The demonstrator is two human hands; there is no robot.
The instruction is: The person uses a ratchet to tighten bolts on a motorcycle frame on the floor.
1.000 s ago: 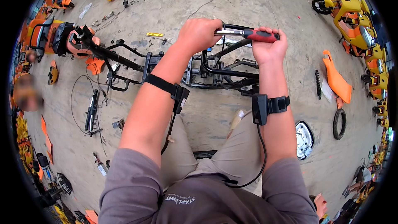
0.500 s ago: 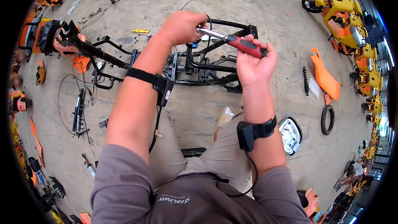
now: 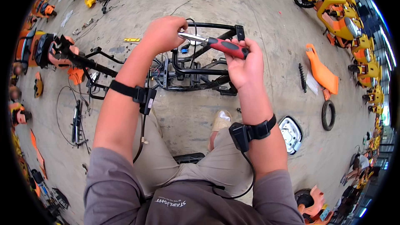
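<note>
My right hand (image 3: 246,64) grips the red and black handles of a pair of pliers (image 3: 216,43), held level over a black tubular frame (image 3: 200,73) lying on the concrete floor. The metal jaws point left, and my left hand (image 3: 164,33) is closed around them and whatever they hold, which is hidden by the fingers. Black wires (image 3: 189,33) loop up from the frame beside my left hand. Both wrists wear black strapped devices with cables.
Orange and yellow small vehicles (image 3: 337,12) line the right side. An orange plastic panel (image 3: 321,71), a black spring (image 3: 303,77), a small tyre (image 3: 328,115) and a round metal part (image 3: 290,133) lie to the right. An orange-fronted assembly (image 3: 50,52) and loose cables (image 3: 77,121) lie left.
The pliers swung from tilted down-right to nearly level, and my right hand shifted left and lower in view. My left hand stays at the jaws.
</note>
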